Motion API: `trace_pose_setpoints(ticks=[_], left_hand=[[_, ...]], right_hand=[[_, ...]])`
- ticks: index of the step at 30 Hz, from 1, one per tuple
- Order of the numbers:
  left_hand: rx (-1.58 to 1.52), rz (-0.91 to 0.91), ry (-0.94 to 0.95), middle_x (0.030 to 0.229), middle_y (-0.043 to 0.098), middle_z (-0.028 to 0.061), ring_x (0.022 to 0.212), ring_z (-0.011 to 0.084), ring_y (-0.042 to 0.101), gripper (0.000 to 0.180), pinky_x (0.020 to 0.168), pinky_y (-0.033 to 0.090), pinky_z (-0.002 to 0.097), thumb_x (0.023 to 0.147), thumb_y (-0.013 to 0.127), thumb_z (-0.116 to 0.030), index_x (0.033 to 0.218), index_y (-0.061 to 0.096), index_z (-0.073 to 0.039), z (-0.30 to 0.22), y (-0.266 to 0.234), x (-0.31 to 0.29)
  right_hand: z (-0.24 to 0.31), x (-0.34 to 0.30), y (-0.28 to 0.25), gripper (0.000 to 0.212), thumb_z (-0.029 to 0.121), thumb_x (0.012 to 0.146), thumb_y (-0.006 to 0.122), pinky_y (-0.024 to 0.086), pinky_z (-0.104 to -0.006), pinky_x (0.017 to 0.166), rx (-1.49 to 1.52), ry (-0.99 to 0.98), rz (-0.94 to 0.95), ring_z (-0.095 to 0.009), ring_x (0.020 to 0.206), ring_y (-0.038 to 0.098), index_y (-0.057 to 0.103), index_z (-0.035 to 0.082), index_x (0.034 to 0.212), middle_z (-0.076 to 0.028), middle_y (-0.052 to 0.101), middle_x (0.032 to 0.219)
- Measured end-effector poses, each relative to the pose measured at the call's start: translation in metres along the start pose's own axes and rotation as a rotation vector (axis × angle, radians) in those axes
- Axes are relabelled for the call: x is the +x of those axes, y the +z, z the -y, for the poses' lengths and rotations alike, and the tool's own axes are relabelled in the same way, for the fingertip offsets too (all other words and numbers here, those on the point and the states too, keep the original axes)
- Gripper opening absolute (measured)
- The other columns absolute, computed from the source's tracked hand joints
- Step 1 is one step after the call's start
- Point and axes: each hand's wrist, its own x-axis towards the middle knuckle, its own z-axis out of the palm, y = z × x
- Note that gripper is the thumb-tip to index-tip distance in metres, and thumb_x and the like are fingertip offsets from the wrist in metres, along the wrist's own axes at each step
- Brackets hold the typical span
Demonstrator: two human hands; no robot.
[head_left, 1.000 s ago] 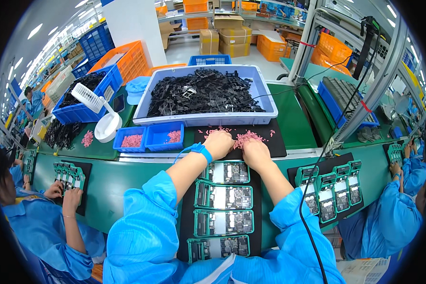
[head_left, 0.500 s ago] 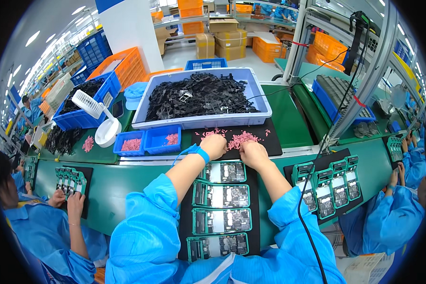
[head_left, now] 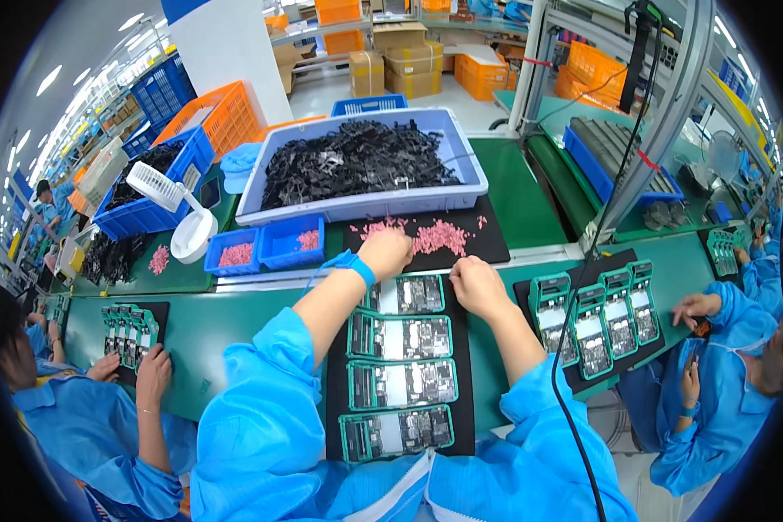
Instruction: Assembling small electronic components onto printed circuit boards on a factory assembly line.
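Observation:
My left hand [head_left: 386,252], a blue band at its wrist, is at the near edge of a heap of small pink pieces [head_left: 441,237] on a black mat. Its fingers are curled together, and whatever they pinch is hidden. Closer to me, my right hand [head_left: 478,285] is closed just right of the farthest circuit board [head_left: 409,296]; I cannot make out anything in its fingertips. Between my forearms, several such boards in green frames, one of them the nearest board [head_left: 398,433], lie in a column on a black mat [head_left: 337,365].
A large pale bin [head_left: 365,207] of black parts stands behind the pink pieces, with two small blue trays [head_left: 291,242] and a white fan [head_left: 194,237] to its left. Framed boards [head_left: 593,331] lie at right, where a black cable [head_left: 555,383] hangs. Co-workers sit on both sides.
My right hand has drawn back from the pink heap toward the farthest board. My left hand stays by the heap. The right-hand co-worker's hands have moved apart.

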Motion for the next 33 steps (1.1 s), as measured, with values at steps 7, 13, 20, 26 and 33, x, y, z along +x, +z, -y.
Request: trace_pose_setpoints(ticks=[7, 13, 20, 26, 33], left_hand=[[-0.346, 0.002, 0.236, 0.079, 0.059, 0.0116, 0.084, 0.0312, 0.058, 0.007, 0.076, 0.048, 0.0399, 0.074, 0.066, -0.011, 0.075, 0.062, -0.005, -0.067, -0.046, -0.050], [-0.431, 0.046, 0.302, 0.077, 0.058, 0.0106, 0.083, 0.0312, 0.057, 0.008, 0.075, 0.047, 0.0405, 0.075, 0.066, -0.011, 0.074, 0.060, -0.006, -0.110, -0.041, -0.102], [-0.378, -0.003, 0.180, 0.079, 0.061, 0.0109, 0.083, 0.0304, 0.058, 0.006, 0.076, 0.048, 0.0402, 0.075, 0.065, -0.010, 0.075, 0.062, -0.005, -0.117, -0.040, -0.128], [-0.364, -0.026, 0.075, 0.080, 0.062, 0.0093, 0.086, 0.0283, 0.059, 0.005, 0.077, 0.049, 0.0382, 0.075, 0.066, -0.008, 0.078, 0.065, -0.005, -0.118, -0.052, -0.148], [-0.377, -0.034, 0.146, 0.078, 0.060, 0.0103, 0.083, 0.0298, 0.057, 0.002, 0.076, 0.047, 0.0388, 0.075, 0.064, -0.006, 0.076, 0.064, -0.005, -0.136, -0.051, -0.168]], right_hand=[[0.008, -0.076, -0.009, 0.007, 0.009, 0.079, 0.061, 0.049, -0.0434, 0.072, 0.151, 0.035, 0.053, -0.035, 0.080, 0.061, 0.062, 0.003, 0.077, -0.016, 0.061, 0.080], [0.023, -0.100, -0.012, 0.003, 0.007, 0.078, 0.061, 0.048, -0.0420, 0.072, 0.156, -0.045, 0.036, -0.033, 0.080, 0.059, 0.061, 0.003, 0.078, -0.015, 0.059, 0.078], [0.048, -0.105, -0.008, 0.006, 0.008, 0.075, 0.062, 0.047, -0.0405, 0.069, 0.166, -0.383, 0.045, -0.030, 0.077, 0.057, 0.057, 0.005, 0.074, -0.011, 0.056, 0.075], [0.054, -0.101, -0.009, 0.005, 0.009, 0.074, 0.060, 0.047, -0.0392, 0.072, -0.002, -0.513, 0.099, -0.028, 0.077, 0.058, 0.058, 0.005, 0.072, -0.010, 0.057, 0.076], [0.061, -0.101, -0.015, 0.007, 0.011, 0.074, 0.057, 0.046, -0.0360, 0.072, -0.174, -0.625, 0.099, -0.024, 0.078, 0.059, 0.057, 0.007, 0.068, -0.007, 0.057, 0.076]])
